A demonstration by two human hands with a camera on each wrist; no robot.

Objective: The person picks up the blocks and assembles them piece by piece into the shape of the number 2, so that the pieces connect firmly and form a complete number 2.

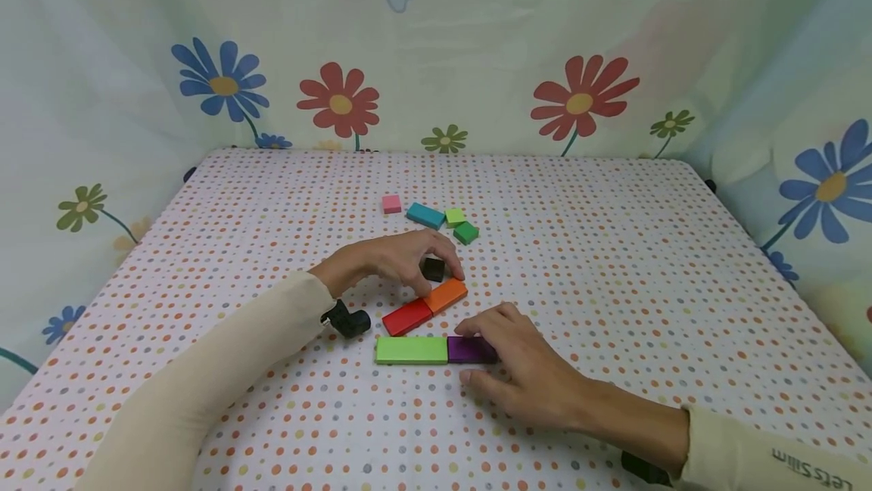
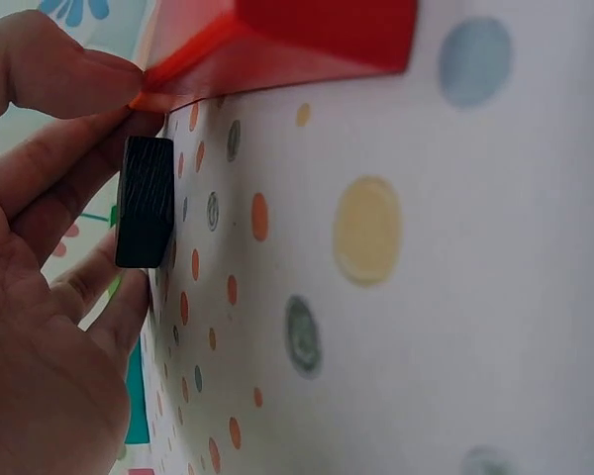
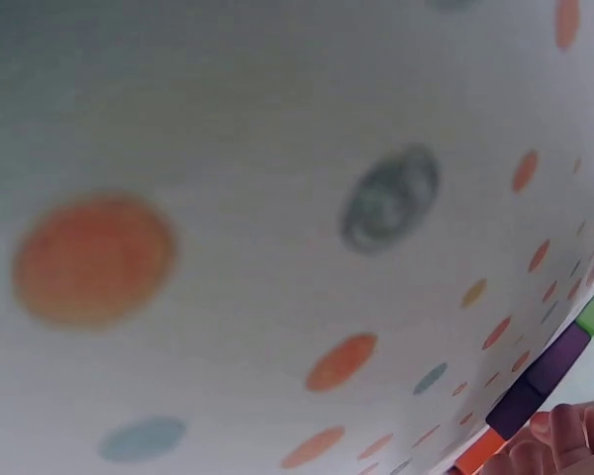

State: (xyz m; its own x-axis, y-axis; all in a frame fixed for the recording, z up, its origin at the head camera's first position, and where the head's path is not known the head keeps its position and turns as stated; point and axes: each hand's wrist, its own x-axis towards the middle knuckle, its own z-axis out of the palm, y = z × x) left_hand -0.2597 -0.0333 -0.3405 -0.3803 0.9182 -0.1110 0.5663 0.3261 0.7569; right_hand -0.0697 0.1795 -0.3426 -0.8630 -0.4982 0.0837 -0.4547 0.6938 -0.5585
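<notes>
In the head view my left hand (image 1: pixel 409 255) pinches an orange block (image 1: pixel 447 295) between thumb and fingers. The orange block lies end to end with a red block (image 1: pixel 406 317), both slanting across the cloth. Beneath the left hand's arch sits a small black block (image 1: pixel 433 269), also visible in the left wrist view beside the fingers. My right hand (image 1: pixel 521 370) hovers around the right end of a purple block (image 1: pixel 470 350), thumb and fingers spread apart on either side. That purple block abuts a long light green block (image 1: pixel 412 350).
Farther back on the dotted cloth (image 1: pixel 613 264) lie a pink block (image 1: pixel 391 204), a blue block (image 1: pixel 425 215), a small lime block (image 1: pixel 454 218) and a green block (image 1: pixel 466 232). A flowered curtain (image 1: pixel 477 45) rises behind the table.
</notes>
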